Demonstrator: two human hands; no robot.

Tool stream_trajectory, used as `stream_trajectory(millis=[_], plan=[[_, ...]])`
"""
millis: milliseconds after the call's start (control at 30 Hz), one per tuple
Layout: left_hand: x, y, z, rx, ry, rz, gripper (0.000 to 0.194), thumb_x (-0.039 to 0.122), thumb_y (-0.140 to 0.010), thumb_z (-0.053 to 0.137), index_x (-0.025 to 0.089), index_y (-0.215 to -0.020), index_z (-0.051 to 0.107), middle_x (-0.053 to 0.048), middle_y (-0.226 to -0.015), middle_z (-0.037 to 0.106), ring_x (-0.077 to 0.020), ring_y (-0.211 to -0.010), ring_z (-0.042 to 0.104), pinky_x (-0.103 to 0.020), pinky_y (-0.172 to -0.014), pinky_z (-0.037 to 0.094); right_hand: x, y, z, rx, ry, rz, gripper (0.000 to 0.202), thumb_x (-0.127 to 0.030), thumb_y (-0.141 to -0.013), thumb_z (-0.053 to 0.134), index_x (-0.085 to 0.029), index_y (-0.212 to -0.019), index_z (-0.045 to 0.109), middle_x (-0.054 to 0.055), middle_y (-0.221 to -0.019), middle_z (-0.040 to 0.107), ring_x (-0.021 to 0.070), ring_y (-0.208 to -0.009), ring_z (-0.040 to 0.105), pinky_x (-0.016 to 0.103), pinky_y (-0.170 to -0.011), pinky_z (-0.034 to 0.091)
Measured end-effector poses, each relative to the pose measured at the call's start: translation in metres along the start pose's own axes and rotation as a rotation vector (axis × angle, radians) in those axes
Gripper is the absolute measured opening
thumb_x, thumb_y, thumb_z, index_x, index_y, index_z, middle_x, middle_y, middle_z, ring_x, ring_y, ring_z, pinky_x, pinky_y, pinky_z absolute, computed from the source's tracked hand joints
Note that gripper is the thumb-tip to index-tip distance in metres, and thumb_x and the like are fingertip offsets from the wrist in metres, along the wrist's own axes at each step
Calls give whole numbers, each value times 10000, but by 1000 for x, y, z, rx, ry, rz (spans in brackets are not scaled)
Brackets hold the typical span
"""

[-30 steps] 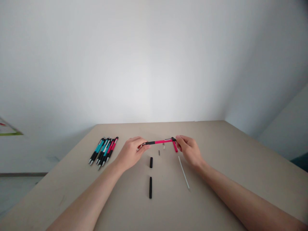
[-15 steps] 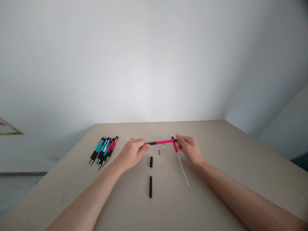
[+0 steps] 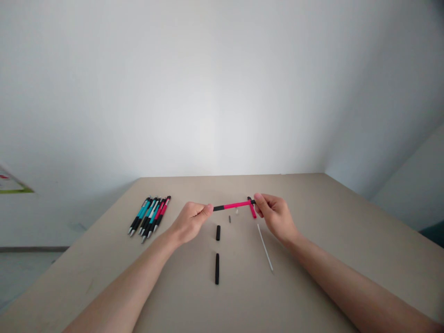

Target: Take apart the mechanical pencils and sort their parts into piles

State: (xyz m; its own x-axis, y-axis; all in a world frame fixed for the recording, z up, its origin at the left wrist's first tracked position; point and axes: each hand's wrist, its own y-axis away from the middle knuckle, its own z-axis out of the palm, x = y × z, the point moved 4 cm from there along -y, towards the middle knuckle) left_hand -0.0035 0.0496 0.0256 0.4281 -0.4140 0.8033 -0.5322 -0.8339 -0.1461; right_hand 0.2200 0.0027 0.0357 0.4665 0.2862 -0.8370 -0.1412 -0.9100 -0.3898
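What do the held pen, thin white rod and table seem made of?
Pen: probably plastic, by its even pink; the matte black section may be rubber. Rod: likely plastic, uniformly pale; finish unclear. Table: perhaps laminate; matte beige, no visible grain.

A plain room is showing, whether home or office being unclear: a white wall (image 3: 215, 92) is rising behind the far edge of a beige table (image 3: 243, 300), pens (image 3: 153, 217) lying near its left edge.
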Motion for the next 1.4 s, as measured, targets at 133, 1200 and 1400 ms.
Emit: stream_trajectory(millis=[133,1200,1400], plan=[[3,0,2,-33,106,-46,574,629,-837,326,197,-465,260,44,-465,228,-88,-458,214,-262,-467,162,-4,1,-2,-3,15,-33,515,-550,-880,387,-184,-521,434,-20,-465,416,97,-445,363,232,-450,287],[6,-2,0,54,116,-34,482,492,-862,417,144,-554,543,15,-518,454,-115,-526,419,-236,-532,287,4,-6,2,-145,89,109,480,-499,-843,476,-160,-512,549,-33,-456,435,82,-433,333,232,-451,260],[1,-3,4,27,126,-88,610,552,-889,317,146,-483,525,2,-468,460,-119,-486,442,-248,-541,318,7,-5,1,-99,-21,47,306,-449,-805,567,-162,-716,624,5,-602,569,113,-523,460,233,-495,346]])
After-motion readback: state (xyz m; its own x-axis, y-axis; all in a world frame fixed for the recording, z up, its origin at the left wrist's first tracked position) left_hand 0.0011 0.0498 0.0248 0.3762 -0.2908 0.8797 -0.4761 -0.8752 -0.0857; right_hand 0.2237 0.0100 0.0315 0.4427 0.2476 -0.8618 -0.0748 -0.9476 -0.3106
